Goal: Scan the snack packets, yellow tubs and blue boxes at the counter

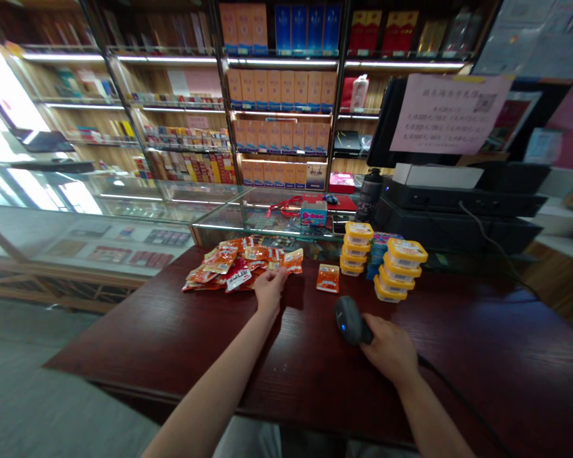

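My left hand [268,289] is closed in a pinch on an orange and cream snack packet [294,261] at the right edge of a loose pile of snack packets [214,264]. The pile is mostly orange, with red and white ones among it. A single orange packet [328,278] lies apart on the dark red table [296,356], to the right of my left hand. My right hand [391,346] is wrapped round the handle of a black barcode scanner [348,320], which shows a small blue light. Its head is just below the single packet.
Two stacks of yellow-lidded tubs, one left [356,249] and one right [399,270], stand beyond the scanner. A glass display counter [219,219] borders the table. A monitor [386,121] with a paper notice and black equipment [458,222] stand at the back right. The scanner's cable [458,394] trails right.
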A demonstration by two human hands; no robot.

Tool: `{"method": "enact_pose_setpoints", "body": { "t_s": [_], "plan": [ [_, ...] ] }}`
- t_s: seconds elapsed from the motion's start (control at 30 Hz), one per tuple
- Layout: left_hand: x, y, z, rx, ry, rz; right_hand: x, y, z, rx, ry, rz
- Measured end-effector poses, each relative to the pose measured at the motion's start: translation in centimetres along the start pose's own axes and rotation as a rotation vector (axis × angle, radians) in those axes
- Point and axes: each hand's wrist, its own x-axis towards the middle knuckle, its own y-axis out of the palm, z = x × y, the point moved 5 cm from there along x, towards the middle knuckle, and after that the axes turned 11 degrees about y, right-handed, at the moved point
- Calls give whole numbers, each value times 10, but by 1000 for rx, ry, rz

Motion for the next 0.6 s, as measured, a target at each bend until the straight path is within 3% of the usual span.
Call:
{"method": "enact_pose_setpoints", "body": {
  "t_s": [0.2, 0.43, 0.6],
  "plan": [
    [-7, -2, 13, 197, 51, 12, -1, 1, 0, -25, 10, -9],
    [-6, 3, 3, 743, 231, 362, -1, 4, 0, -34, 9, -22],
    [-5, 5, 1, 660, 161, 469, -1, 3, 1, -53, 23, -25]
  ]
}}
